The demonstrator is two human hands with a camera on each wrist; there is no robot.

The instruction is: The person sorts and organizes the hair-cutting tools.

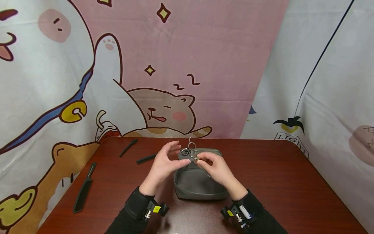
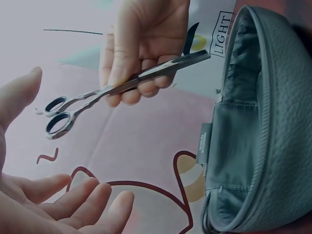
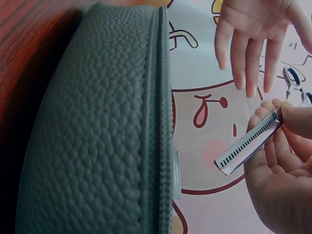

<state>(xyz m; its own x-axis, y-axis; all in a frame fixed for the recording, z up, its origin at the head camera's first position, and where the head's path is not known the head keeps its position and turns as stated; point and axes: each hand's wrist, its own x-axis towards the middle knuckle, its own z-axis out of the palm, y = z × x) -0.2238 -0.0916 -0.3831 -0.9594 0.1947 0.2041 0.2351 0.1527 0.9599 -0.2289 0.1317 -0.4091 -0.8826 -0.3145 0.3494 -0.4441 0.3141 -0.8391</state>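
Note:
My right hand (image 1: 215,167) pinches a pair of silver thinning scissors (image 2: 156,70) between thumb and fingers, close to the pivot. In the right wrist view their toothed blade (image 3: 251,141) slants down to the left, blades together. Dark-lined finger rings (image 2: 59,124) point toward my left hand (image 1: 164,162). That hand holds nothing; its fingers are spread and lightly bent beside the rings, apart from them in the left wrist view. Below both hands sits a grey-green zip case (image 1: 201,190), unzipped, its lining (image 2: 234,131) showing in the left wrist view.
On the brown table (image 1: 277,182), a dark flat tool with a narrow handle (image 1: 83,195) lies at the left. A thin dark tool (image 1: 128,148) lies at the back left. A dark bar (image 1: 146,158) is partly hidden behind my left hand. A printed cloth (image 1: 219,65) hangs behind.

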